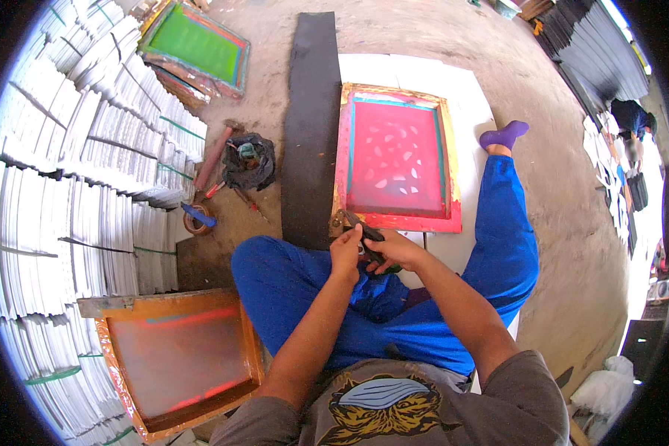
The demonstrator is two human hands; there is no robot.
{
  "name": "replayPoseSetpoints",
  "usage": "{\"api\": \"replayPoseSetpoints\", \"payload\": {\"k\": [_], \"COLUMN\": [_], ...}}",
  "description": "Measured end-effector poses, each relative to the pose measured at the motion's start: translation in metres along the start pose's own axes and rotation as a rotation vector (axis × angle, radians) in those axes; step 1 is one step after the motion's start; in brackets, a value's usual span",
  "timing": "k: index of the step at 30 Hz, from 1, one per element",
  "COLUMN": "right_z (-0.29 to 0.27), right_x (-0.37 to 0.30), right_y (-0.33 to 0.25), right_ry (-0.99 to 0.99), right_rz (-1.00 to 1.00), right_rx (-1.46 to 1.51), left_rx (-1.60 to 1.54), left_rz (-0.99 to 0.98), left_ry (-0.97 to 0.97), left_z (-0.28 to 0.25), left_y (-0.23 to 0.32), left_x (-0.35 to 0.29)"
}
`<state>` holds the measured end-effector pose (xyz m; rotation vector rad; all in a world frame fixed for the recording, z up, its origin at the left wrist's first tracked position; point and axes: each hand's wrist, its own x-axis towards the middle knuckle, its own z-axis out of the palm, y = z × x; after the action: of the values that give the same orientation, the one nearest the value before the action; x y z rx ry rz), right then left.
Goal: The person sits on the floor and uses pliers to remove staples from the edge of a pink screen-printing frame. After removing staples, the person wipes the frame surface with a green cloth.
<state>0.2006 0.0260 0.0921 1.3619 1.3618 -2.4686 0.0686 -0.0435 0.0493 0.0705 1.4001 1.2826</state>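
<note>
My left hand [345, 253] is closed in a pinch close to the metal head of a dark hand tool that looks like pliers [369, 232]. What its fingertips pinch is too small to make out. My right hand [395, 250] is wrapped round the tool's dark handles. Both hands are together above my lap, at the near edge of a wooden screen-printing frame [454, 195]. That frame has pink mesh with pale rounded marks and a teal border. It lies on white sheets [464, 97], beside a long black board [308, 126].
Stacks of strapped white sheets [37, 208] line the left. An orange-edged screen frame [119, 386] leans by my left knee; a green screen frame [197, 48] is far left. A black plastic bag [249, 167] and tape roll [198, 220] sit on the floor. Someone [632, 119] is far right.
</note>
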Motion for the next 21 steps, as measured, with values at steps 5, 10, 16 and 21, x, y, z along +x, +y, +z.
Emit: {"api": "replayPoseSetpoints", "payload": {"k": [5,10,16,21], "right_z": [-0.010,-0.014,-0.017,-0.009], "right_x": [-0.002,-0.001,0.017,0.021], "right_y": [-0.005,-0.025,-0.026,-0.040], "right_ry": [0.132,0.175,0.267,0.265], "right_rz": [0.023,-0.010,-0.101,-0.092], "right_rx": [-0.446,-0.938,-1.297,-1.335], "left_rx": [-0.060,-0.180,-0.318,-0.390], "left_rz": [-0.119,-0.196,-0.245,-0.244], "left_ry": [-0.068,-0.091,-0.132,-0.105], "left_z": [-0.003,0.000,0.001,0.003], "left_y": [-0.016,-0.022,-0.028,-0.028], "left_x": [-0.002,0.002,0.015,0.019]}}
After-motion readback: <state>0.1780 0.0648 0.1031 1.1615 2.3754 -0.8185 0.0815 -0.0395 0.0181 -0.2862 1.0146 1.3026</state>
